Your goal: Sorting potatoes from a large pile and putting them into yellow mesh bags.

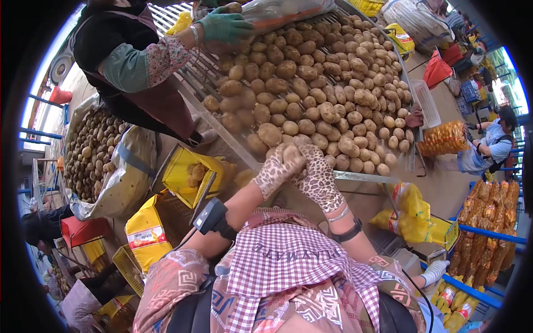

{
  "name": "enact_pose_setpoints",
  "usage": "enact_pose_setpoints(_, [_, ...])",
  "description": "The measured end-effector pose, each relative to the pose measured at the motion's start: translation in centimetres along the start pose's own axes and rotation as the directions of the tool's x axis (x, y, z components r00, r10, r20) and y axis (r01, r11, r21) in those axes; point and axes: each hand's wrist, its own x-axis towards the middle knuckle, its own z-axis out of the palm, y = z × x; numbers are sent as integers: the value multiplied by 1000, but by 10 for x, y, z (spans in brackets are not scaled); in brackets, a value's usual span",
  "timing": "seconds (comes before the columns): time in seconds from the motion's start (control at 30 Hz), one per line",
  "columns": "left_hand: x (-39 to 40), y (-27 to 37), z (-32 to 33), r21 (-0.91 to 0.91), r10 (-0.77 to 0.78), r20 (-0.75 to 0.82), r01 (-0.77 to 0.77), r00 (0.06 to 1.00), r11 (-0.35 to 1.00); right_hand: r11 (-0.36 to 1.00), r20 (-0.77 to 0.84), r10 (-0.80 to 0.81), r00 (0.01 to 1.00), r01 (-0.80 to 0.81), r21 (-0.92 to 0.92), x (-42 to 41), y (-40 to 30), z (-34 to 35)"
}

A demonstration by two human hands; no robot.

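Observation:
In front of me, at the near edge of a metal sorting table [233, 139], my two hands are together around a potato [292, 155]. Both wear leopard-print gloves. My left hand [272, 168] grips the potato from the left, and my right hand [315, 172] closes against it from the right. Parts of the right fingers are hidden behind the potato. Just beyond my hands, many loose potatoes [308, 98] cover the slatted table top. A larger potato [270, 134] lies close to my left fingertips.
A co-worker's green-gloved hand [227, 26] is over the far left of the table. Yellow mesh bags on frames [189, 175] stand at my left, near a large sack of potatoes [95, 154]. More yellow bags [410, 208] are at my right. A dark-gloved hand [414, 115] touches the right rim.

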Motion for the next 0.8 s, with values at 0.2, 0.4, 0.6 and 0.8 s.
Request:
enact_pose_setpoints(0.2, [-48, -7, -54, 589, 209, 261, -327, 943, 739, 857, 398, 151, 905, -320, 403, -17, -33, 16])
enact_pose_setpoints(0.4, [-49, -13, -115, 345, 190, -255, -94, 948, 934, -49, 619, 97, 779, -618, 785, -5, -36, 55])
enact_pose_setpoints(0.6, [-99, 10, -136, 421, 192, -58, -151, 980, 894, 741, 458, 134, 879, -396, 543, 5, -52, 93])
enact_pose_setpoints(0.8, [-118, -32, -169, 734, 400, 199, -407, 895, 544, 417, 645, 168, 746, -646, 639, -17, -72, 120])
